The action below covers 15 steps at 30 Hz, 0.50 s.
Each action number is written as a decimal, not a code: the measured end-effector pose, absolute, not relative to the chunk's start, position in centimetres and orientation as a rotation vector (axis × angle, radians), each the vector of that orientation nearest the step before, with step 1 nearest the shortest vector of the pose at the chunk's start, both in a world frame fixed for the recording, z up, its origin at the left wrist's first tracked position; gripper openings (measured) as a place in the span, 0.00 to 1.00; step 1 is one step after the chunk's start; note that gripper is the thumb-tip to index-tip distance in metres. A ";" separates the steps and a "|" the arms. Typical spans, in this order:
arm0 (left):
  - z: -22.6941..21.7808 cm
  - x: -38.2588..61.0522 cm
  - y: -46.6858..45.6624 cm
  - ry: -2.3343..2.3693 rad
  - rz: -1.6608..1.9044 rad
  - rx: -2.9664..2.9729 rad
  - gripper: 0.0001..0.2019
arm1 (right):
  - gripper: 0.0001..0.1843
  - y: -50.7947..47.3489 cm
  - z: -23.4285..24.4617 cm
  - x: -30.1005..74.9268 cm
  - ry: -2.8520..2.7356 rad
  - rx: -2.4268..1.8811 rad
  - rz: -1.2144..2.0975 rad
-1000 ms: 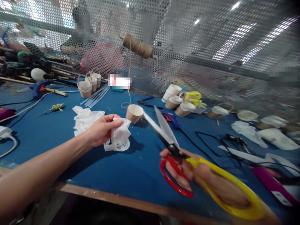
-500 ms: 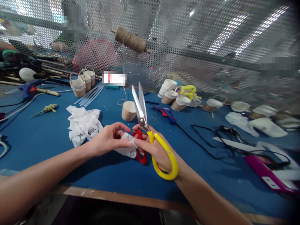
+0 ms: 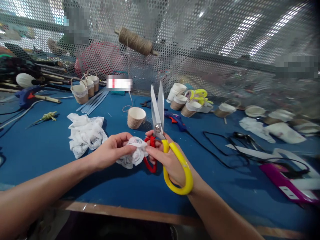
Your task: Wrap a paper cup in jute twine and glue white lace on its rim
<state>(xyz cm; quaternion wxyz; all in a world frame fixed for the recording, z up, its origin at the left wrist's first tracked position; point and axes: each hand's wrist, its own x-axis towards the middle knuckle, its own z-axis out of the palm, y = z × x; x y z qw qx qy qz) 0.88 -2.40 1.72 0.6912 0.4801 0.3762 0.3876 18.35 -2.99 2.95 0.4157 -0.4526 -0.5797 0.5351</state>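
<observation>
My left hand (image 3: 113,150) pinches a small piece of thin white printed fabric (image 3: 136,156) between thumb and fingers. My right hand (image 3: 166,155) is closed around scissors (image 3: 179,171) with one yellow and one red handle; their blades point up and away, slightly parted. The right thumb and fingertips also touch the fabric's right edge. Just beyond my hands stands a twine-wrapped cup (image 3: 135,118) with a pale inside. A crumpled white fabric heap (image 3: 87,134) lies left of my left hand.
Several small handled buckets (image 3: 80,94) stand at the back left beside clear glue sticks (image 3: 92,101). Blue glue guns (image 3: 176,120) lie on both sides, with a black cable trailing right to a purple power strip (image 3: 278,185). A twine spool (image 3: 135,41) hangs on the perforated metal screen.
The white fabric has been turned and bunched up between my fingers, showing more print. The scissors have shifted slightly right, and their blades stand more upright.
</observation>
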 end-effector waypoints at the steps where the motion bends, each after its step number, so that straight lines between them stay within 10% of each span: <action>1: 1.8 0.9 -2.4 0.840 0.856 1.068 0.13 | 0.16 -3.0 2.9 18.4 -1.453 -1.135 1.347; 15: 1.4 0.6 -2.4 0.953 0.905 1.241 0.11 | 0.18 -3.1 3.3 18.2 -1.329 -1.145 1.477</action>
